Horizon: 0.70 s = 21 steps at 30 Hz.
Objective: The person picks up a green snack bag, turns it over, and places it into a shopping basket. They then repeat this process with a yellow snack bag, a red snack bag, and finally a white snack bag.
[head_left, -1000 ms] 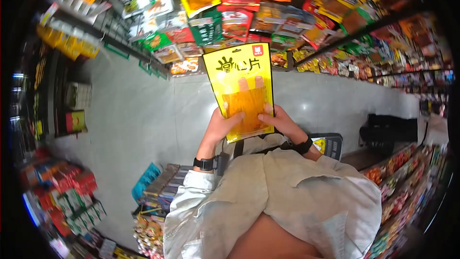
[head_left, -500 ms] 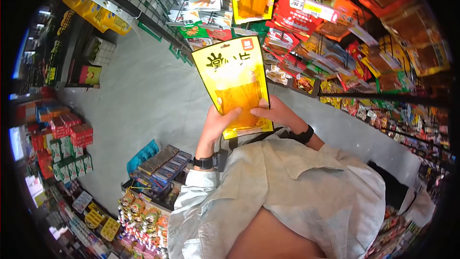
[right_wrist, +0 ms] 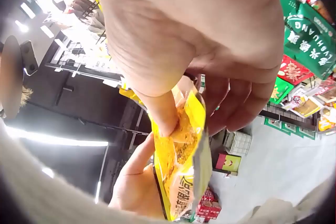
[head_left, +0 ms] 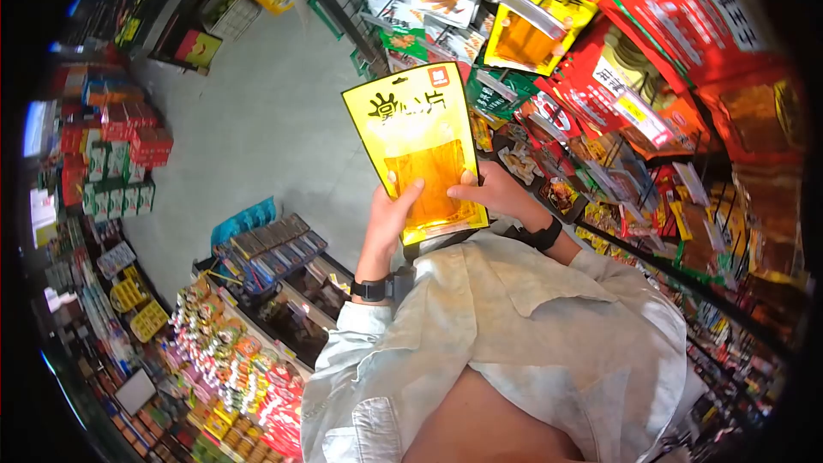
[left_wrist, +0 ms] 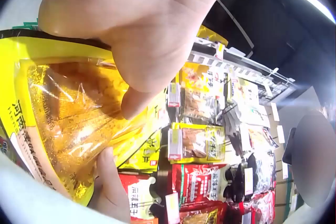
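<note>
A yellow snack bag (head_left: 429, 141) with dark lettering and a clear window over orange-brown flat pieces is held upright before the body. My left hand (head_left: 390, 213) grips its lower left side, thumb on the front. On the opposite edge, my right hand (head_left: 506, 193) holds it the same way, its thumb pressing on the window. In the left wrist view, the window of the bag (left_wrist: 79, 113) is creased and shiny beneath the left thumb. The right wrist view shows the bag (right_wrist: 184, 140) edge-on, pinched between the right thumb and the fingers behind it.
Hanging snack packets, including a similar yellow bag (head_left: 536, 21) and a large red bag (head_left: 677, 17), fill the rack at right. A low display of packaged goods (head_left: 270, 249) stands at lower left. Stacked red and green boxes (head_left: 129, 137) lie farther left, across grey floor (head_left: 257, 120).
The body has turned left, so the hanging packets shift rightward and the low display comes further into view. Both hands keep the same hold on the yellow snack bag.
</note>
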Available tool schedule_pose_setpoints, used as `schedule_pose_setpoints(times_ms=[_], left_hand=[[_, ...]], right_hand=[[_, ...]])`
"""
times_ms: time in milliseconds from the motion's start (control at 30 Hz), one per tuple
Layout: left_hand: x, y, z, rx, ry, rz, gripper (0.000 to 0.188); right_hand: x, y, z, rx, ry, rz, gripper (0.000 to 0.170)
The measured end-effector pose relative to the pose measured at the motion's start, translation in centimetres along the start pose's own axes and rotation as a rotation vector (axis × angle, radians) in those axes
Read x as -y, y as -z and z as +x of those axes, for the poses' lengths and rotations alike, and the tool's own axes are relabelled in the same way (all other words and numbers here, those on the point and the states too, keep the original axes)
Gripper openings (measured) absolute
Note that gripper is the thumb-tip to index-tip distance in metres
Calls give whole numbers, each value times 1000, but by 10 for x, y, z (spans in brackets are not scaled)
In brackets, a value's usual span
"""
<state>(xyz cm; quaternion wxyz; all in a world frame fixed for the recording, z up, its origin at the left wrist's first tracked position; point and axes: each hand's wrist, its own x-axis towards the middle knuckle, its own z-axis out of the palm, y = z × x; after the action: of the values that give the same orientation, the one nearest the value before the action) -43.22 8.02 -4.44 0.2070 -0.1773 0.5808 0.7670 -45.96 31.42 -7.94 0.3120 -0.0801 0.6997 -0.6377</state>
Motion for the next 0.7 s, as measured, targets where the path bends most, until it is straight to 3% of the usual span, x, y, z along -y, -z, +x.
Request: schedule_pose_setpoints(times_ms=[100, 333, 500, 700], left_hand=[[-4, 6, -1, -57, -51, -32, 34], [8, 51, 0, -221, -37, -289, 32], [-10, 120, 4, -217, -12, -278, 29], [-38, 218, 6, -52, -187, -151, 36]], right_hand=[[6, 2, 17, 34, -108, -77, 34], [32, -25, 61, 35, -1, -163, 35], [28, -76, 110, 57, -62, -22, 41], [74, -160, 169, -41, 2, 63, 40]])
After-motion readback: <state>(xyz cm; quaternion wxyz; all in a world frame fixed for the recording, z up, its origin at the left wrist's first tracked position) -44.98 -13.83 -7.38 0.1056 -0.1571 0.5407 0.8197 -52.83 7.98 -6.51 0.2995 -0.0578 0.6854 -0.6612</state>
